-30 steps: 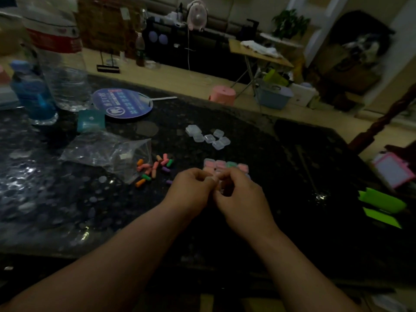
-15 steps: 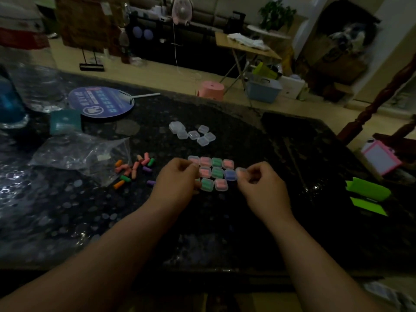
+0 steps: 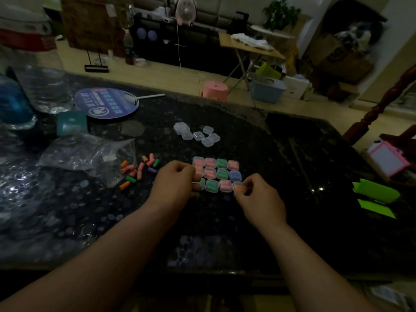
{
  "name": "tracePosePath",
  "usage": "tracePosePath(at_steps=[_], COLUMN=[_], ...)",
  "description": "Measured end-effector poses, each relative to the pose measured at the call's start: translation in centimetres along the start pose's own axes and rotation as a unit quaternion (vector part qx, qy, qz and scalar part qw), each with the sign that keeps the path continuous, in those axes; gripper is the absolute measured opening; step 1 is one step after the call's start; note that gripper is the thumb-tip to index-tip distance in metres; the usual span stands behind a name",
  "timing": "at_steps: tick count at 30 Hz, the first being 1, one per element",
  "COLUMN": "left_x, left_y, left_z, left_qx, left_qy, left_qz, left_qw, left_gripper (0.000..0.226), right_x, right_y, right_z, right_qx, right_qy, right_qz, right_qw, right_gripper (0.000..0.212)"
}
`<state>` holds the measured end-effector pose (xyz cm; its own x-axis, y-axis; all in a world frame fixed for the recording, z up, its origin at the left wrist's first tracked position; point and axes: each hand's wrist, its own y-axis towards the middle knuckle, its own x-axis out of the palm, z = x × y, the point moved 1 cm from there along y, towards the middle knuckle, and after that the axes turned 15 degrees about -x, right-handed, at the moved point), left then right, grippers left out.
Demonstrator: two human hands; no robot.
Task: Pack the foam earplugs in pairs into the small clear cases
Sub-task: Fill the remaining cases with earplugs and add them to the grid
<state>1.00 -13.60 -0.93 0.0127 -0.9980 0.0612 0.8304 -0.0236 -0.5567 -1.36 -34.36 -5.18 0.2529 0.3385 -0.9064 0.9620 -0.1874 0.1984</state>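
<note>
Near frame centre, right hand pinches orange case at lower right corner of filled grid; left hand curls against grid's left edge, grip unclear.

The tabletop is dark speckled stone, polished and glossy, with spots of reflected light. The small case pinched in my right hand is clear, smooth plastic, like the empty cases beyond it. Left of my left hand, the loose earplugs look matt, soft foam. Past them lies a crinkled, shiny clear plastic bag. Far right of my right hand lies matt green paper.
</note>
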Motion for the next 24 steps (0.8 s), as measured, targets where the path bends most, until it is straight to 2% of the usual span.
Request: tracePosePath(at_steps=[11, 18, 21, 24], left_x=[-0.9, -1.9, -2.3, -3.2], left_y=[-0.6, -1.0, -0.5, 0.0], left_z=[0.8, 1.5, 1.9, 2.9], left_qx=[0.001, 0.016, 0.038, 0.054], left_qy=[0.006, 0.004, 0.051, 0.057], left_qz=[0.002, -0.022, -0.003, 0.029], left_qw=[1.000, 1.000, 0.998, 0.996], left_gripper=[0.017, 0.016, 0.022, 0.024], right_x=[0.3, -0.4, -0.5, -0.3], right_y=[-0.1, 0.4, 1.1, 3.7], right_z=[-0.1, -2.4, -4.1, -5.1], right_qx=[0.001, -0.010, -0.045, -0.046], right_qy=[0.008, 0.044, 0.089, 0.094], right_qz=[0.016, 0.028, 0.026, 0.015], right_qw=[1.000, 0.999, 0.995, 0.994], right_gripper=[0.023, 0.013, 0.014, 0.010])
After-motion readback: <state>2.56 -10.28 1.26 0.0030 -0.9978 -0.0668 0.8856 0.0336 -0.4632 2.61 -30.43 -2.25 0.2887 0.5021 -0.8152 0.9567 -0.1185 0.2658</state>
